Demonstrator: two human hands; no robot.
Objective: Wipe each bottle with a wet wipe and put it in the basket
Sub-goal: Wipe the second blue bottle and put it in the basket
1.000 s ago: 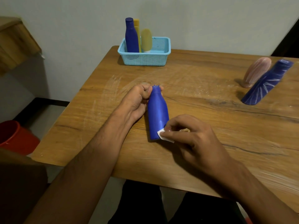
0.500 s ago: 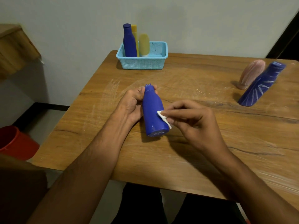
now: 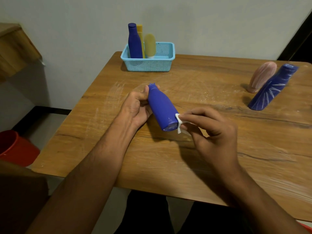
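Both hands are working above the wooden counter (image 3: 211, 166): left hand (image 3: 135, 108) gripping the tilted blue plastic bottle (image 3: 161, 108), right hand (image 3: 211, 130) pinching a white wet wipe (image 3: 179, 123) against its base.

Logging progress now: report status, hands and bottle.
Left hand shut on blue bottle near its neck. Right hand pinching wet wipe against bottle's base end. Three bottles in basket. Nothing in the way.

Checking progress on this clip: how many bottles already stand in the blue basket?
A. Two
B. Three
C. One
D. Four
B: the basket holds a dark blue bottle, a thin yellow bottle behind it and a pale yellow bottle, all upright.
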